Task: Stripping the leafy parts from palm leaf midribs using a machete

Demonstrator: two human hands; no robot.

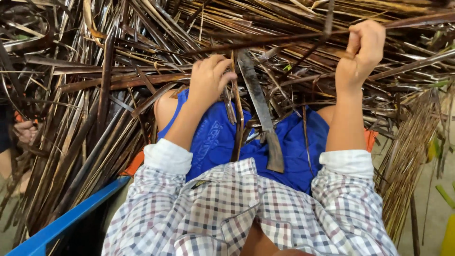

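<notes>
Item one: our left hand, centre of the frame, fingers curled around a thin brown dried leaf strip that hangs down over our blue shorts.

Item two: our right hand, upper right, fist closed on a long dark brown dried stalk running across the top.

Item three: a worn long-bladed knife, resting on the lap between both forearms.

Item four: a heaped pile of dried brown palm fronds, filling the upper frame.

Item five: another person's hand, left edge.

Both hands, left and right, grasp dry palm stems.
</notes>
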